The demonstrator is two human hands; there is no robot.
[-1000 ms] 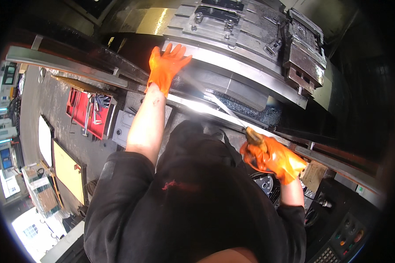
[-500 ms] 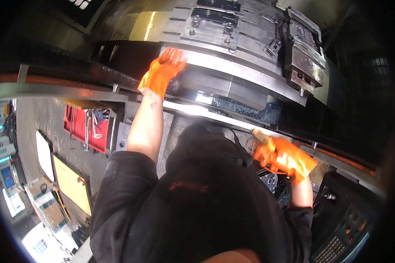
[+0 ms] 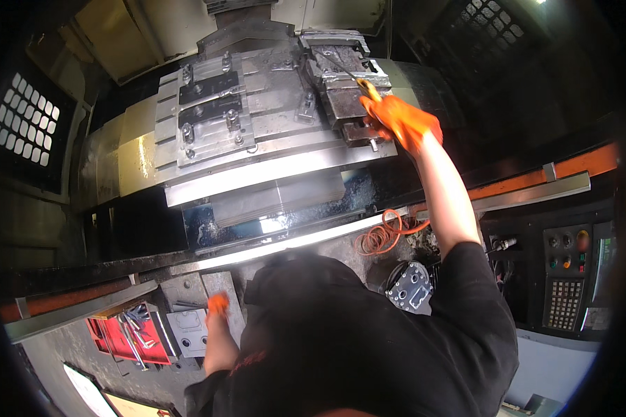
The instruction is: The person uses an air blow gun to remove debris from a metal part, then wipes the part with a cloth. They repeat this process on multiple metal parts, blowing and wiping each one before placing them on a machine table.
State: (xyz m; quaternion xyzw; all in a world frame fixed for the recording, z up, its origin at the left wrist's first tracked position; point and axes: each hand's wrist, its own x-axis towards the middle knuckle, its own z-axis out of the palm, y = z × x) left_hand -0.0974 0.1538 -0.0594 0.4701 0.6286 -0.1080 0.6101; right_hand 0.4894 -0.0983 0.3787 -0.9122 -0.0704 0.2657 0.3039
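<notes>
The dark interior of a metal machine enclosure fills the upper view, with a grid-slotted window panel (image 3: 28, 121) at far left. Below it, on the workshop floor side, sits a red tray (image 3: 99, 336) of loose metal tools, and just right of that a flat grey metal plate with round holes (image 3: 188, 328). The left hand (image 3: 218, 306), in an orange glove, is low beside this plate; it is small and blurred, so I cannot tell whether its fingers are spread or curled. Above, the slotted grey steel machine bed (image 3: 275, 115) carries a bolted fixture with two black bars (image 3: 210, 89). Toward the bed's right end stands a block-shaped, worn steel vise (image 3: 346, 104). The right hand (image 3: 400, 122), also orange-gloved, is wrapped around a yellow-handled air gun (image 3: 367, 88), its thin metal tube slanting up and left over the vise. A coiled orange hose (image 3: 377, 240) lies below, left of a black control panel (image 3: 562, 302). The step in hand looks like blowing off the vise; the next move seems to call for a firm grip and a carefully angled tube.
</notes>
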